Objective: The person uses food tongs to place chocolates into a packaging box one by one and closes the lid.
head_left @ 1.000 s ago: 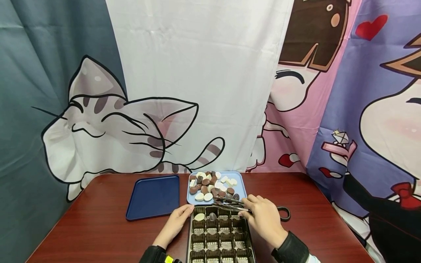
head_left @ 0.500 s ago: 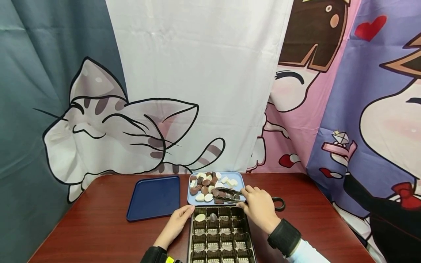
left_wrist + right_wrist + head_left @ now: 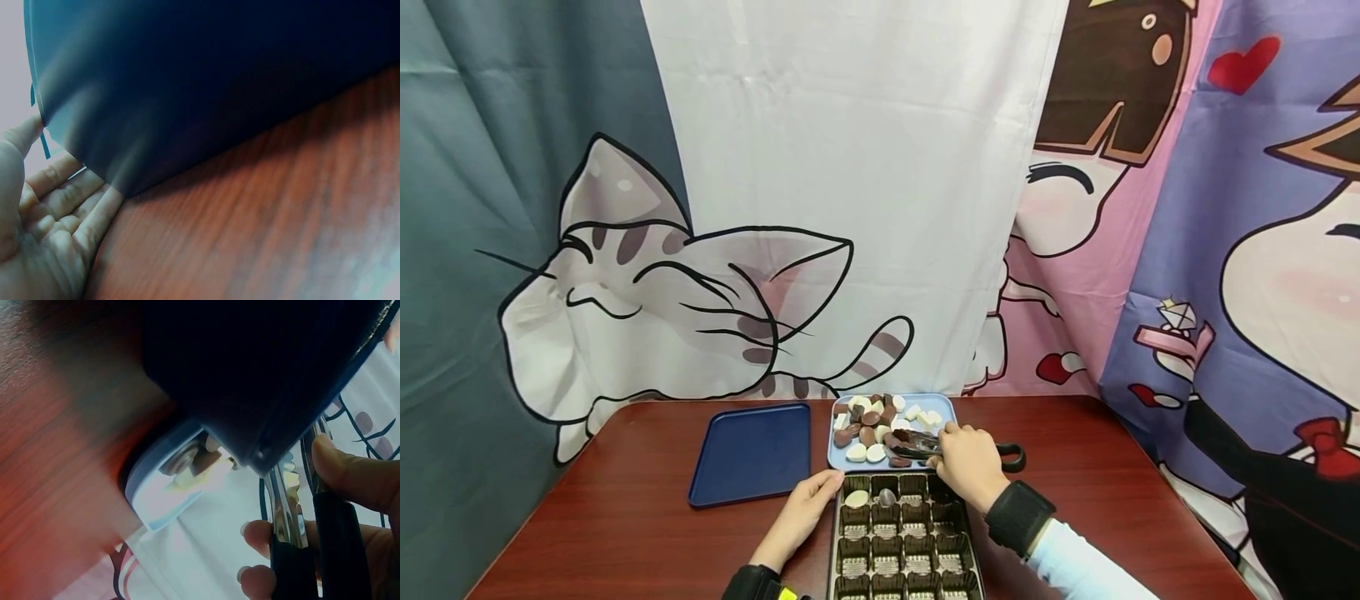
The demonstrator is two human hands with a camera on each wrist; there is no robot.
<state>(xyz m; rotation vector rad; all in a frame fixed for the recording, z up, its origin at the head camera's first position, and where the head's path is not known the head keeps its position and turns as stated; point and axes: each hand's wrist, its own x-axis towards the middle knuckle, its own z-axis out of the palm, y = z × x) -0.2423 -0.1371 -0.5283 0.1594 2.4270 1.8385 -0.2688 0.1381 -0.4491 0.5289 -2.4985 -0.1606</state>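
My left hand holds the upper left corner of a dark plastic chocolate tray divided into compartments. In the left wrist view its thumb is at the top edge, its fingers against the outer wall. A white oval chocolate and a dark one sit in two far-row compartments. With my right hand I grip metal tongs with black handles. Their tips are low over the chocolates at the near right of a light blue tray. I cannot tell whether they pinch a piece.
A dark blue tray lies on the left of the reddish wooden table. The light blue tray stands just beyond the chocolate tray. Behind the table hangs a cartoon-printed curtain.
My right hand has moved left and slightly away from me, bringing the tongs lower among the chocolates, with their arms closer together. My left hand keeps its place on the chocolate tray.
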